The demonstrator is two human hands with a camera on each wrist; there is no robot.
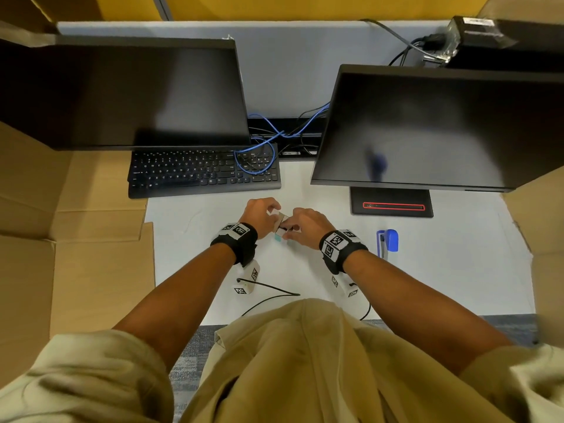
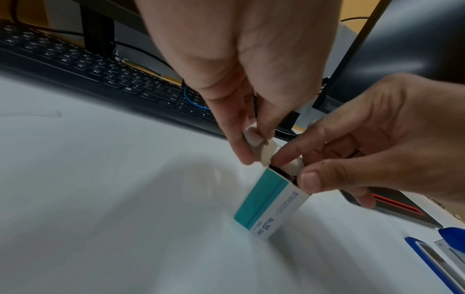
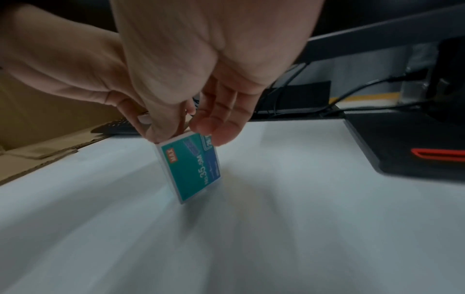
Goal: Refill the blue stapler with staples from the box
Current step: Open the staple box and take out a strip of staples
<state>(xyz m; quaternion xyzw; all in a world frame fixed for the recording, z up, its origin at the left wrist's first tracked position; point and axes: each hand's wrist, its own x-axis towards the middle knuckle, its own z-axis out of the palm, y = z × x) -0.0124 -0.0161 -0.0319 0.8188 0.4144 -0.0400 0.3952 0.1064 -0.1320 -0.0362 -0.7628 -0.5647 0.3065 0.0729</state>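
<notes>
Staple box (image 2: 270, 202): between the left hand (image 1: 262, 215) and right hand (image 1: 306, 228), on end on the desk (image 1: 189, 257), open top flap (image 2: 259, 145) pinched by the left hand, upper end pinched by the right.
Stapler (image 1: 387, 242): on the desk, right of the right hand, apart.
Keyboard (image 1: 203, 172): beyond and left of the left hand.
Monitor base (image 1: 392, 205): beyond the stapler, right of the hands.
Cardboard (image 1: 76, 239): left of the left hand.

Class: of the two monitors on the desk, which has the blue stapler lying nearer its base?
The right-hand monitor; the blue stapler lies just before its red-striped base.
</notes>
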